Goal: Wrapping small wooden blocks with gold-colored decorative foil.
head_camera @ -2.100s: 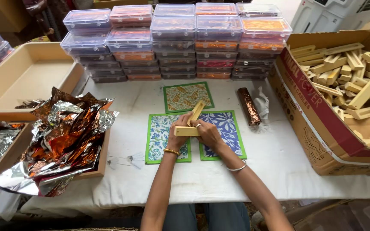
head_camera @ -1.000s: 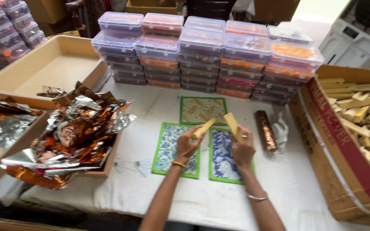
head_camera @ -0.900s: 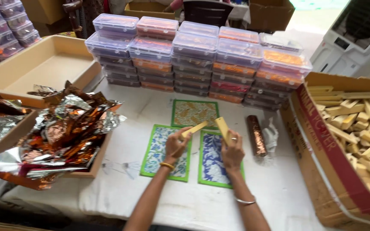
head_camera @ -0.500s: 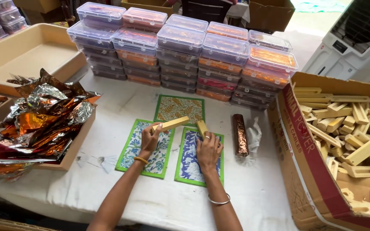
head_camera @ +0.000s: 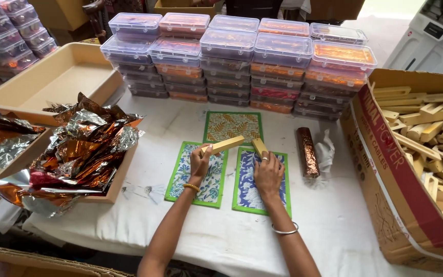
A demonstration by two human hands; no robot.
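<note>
At frame centre, the left hand (head_camera: pixel 199 163) grips one pale bar (head_camera: pixel 223 145) and the right hand (head_camera: pixel 268 172) grips a second pale bar (head_camera: pixel 259 147), both above patterned mats (head_camera: pixel 208 180) on the bench (head_camera: pixel 334 215). A foil-wrapped roll (head_camera: pixel 307 152) lies just right; stacked plastic boxes (head_camera: pixel 234 61) line the top; foil wrappers (head_camera: pixel 78 154) crowd the left.

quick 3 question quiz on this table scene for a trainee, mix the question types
1. True or false: the left hand holds a pale yellow rectangular bar.
2. What lies right of the right hand? A) copper foil-wrapped roll B) a glass jar
3. Fill in: both hands rest over blue floral mats with ____ borders.

Key: 1 true; 2 A; 3 green
</note>
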